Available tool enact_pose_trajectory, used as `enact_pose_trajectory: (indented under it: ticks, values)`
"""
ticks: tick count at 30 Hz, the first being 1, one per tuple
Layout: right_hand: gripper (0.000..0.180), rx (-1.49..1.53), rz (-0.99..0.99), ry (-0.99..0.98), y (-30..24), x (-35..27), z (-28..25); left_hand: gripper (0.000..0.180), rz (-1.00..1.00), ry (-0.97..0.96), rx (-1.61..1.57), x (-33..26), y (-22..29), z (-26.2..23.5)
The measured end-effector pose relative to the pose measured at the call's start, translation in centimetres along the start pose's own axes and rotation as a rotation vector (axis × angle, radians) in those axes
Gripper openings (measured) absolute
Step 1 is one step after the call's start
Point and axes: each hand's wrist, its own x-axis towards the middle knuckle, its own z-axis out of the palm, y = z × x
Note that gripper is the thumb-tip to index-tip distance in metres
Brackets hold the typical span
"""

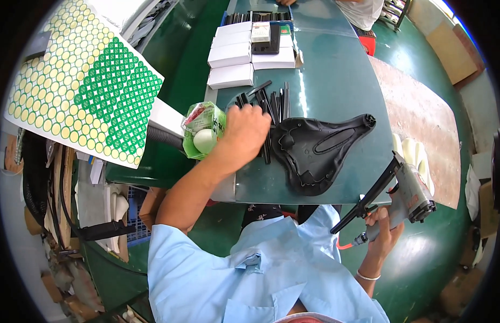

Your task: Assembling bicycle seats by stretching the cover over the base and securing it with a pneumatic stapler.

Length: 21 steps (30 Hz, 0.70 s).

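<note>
Nearest, a pneumatic staple gun (416, 188) is grasped by its handle in the right hand (384, 229), its long black bar slanted down toward the body; an orange-red air hose (345, 247) is seen to the left of that hand. Between the hands, a black bicycle saddle (298, 148) is laid underside up on the green table (314, 75), its edge just beside the left hand (247, 129). By that hand, loose black strips (274, 104) are reached over with bent fingers; whether any is pinched cannot be told. Just left of it, a white rounded object (206, 140) is held in a green plastic bag (217, 116). Beyond it, white boxes (230, 56) are stacked, and farther off, a blue tray (223, 20) is filled with dark strips.
</note>
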Motion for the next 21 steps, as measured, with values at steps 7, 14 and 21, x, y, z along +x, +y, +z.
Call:
enact_pose_trajectory:
  ticks: [7,14,21]
  values:
    - [0.052,-0.041,0.043,-0.008,0.2,-0.2,-1.2,0.022,-0.292,0.295,-1.265,1.2,1.0,-6.5]
    - [0.074,0.214,0.079,-0.250,-3.9,-1.3,0.2,0.022,-0.200,0.172,-1.913,-0.8,11.2,-2.8]
    - [0.073,0.334,0.056,-0.335,-4.5,-2.1,0.6,0.023,-0.057,0.106,-2.105,-1.0,15.4,-2.6]
